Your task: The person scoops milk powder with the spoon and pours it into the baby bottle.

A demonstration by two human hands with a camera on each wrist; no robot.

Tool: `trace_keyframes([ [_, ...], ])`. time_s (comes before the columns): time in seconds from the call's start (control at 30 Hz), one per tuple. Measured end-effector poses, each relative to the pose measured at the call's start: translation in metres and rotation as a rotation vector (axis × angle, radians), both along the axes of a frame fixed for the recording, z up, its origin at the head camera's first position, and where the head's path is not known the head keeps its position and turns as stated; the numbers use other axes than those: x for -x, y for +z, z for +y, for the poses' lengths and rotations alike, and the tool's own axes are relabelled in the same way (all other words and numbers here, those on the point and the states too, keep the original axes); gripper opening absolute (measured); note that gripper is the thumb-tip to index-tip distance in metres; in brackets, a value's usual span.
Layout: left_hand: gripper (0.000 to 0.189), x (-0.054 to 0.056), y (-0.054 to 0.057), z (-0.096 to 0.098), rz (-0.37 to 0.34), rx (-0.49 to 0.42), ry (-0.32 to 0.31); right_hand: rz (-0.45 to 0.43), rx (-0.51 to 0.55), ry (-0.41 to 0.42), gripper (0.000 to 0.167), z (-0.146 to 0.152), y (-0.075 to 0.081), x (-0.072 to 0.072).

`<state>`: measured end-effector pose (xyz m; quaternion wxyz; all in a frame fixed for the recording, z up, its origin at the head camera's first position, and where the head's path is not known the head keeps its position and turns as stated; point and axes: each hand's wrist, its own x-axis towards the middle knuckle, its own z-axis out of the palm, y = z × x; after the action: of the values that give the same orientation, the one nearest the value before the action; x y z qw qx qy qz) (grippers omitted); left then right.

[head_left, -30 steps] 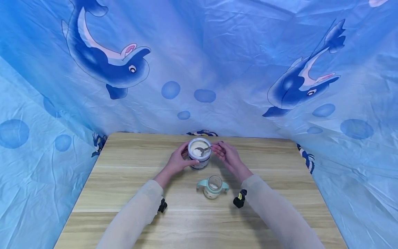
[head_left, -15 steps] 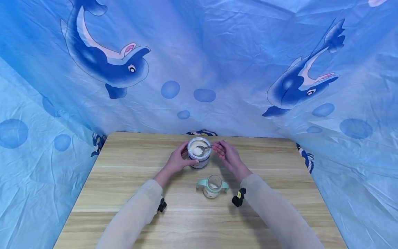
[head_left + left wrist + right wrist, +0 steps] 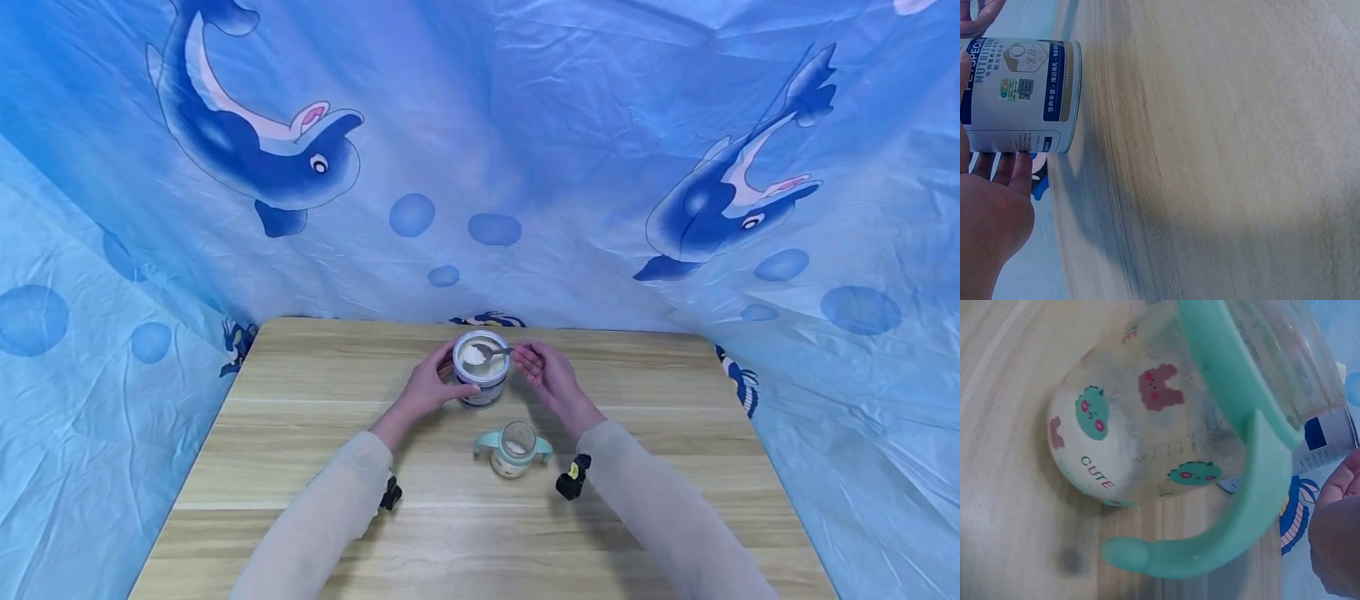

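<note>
Overhead only, spoon [image 3: 487,352] — right-wrist view, bottle [image 3: 1138,434] lettering [image 3: 1097,473]

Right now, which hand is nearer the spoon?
Right. The right hand holds the spoon by its handle, just right of the can; the left hand grips the can's left side, thumb across the front, not touching the spoon.

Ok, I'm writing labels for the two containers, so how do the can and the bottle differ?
The can is opaque, pale and dark blue with printed text; the bottle is see-through with cartoon faces. The bottle has mint-green handles; the can shows none. The left hand grips the can, while no hand touches the bottle. Both stand upright, open at the top.
</note>
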<state>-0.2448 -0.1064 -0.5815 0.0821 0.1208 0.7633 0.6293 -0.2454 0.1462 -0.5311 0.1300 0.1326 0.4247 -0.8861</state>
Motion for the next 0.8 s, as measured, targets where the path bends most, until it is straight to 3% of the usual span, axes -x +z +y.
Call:
trace_keyframes([
  [0.8, 0.099, 0.0005, 0.0019, -0.0003, -0.009, 0.009, -0.009, -0.062, 0.075, -0.048, 0.028, 0.0085, -0.0039, -0.0049],
])
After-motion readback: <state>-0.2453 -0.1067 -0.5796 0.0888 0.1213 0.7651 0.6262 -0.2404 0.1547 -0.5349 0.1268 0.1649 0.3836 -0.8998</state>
